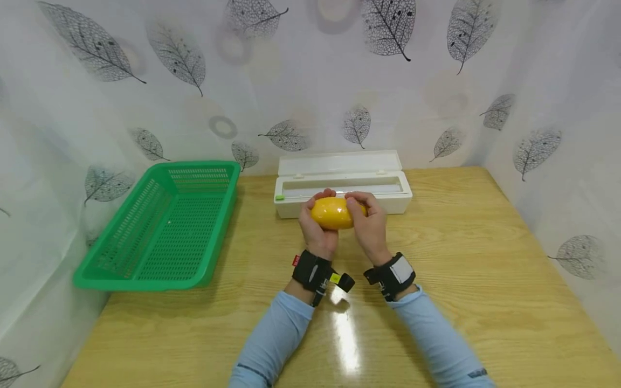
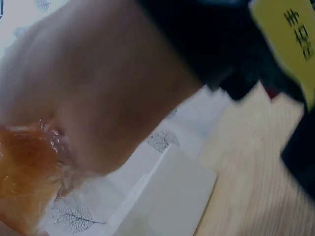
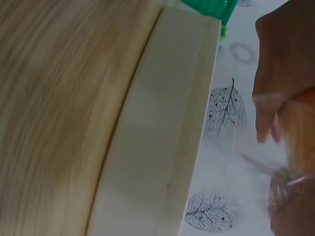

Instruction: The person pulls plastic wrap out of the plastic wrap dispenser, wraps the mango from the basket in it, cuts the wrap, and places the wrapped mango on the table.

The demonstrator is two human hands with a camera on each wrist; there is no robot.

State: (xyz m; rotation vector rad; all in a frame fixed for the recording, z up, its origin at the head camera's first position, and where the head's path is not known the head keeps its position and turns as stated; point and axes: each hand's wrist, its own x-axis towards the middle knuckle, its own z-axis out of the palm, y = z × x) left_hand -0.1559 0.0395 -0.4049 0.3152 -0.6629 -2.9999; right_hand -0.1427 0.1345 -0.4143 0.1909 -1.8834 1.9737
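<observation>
A glossy yellow oblong fruit [image 1: 332,213], its exact kind unclear, is held up above the table between both hands. My left hand [image 1: 317,231] cradles its left end and underside, fingers curled round it. At the other end, my right hand [image 1: 372,229] grips it with the thumb on the near side. Clear cling film [image 2: 63,179] covers the fruit in the left wrist view, wrinkled near the hand. Loose film [image 3: 288,184] also shows beside the fruit in the right wrist view. Just behind the hands stands a white cling film dispenser [image 1: 393,205], lid raised.
A green plastic basket [image 1: 208,272] stands at the left of the wooden table [image 1: 466,280]. Inside the dispenser lies a white roll [image 1: 373,189], and a green slider [image 1: 280,198] sits at its left front edge. A leaf-patterned curtain [image 1: 310,86] hangs behind.
</observation>
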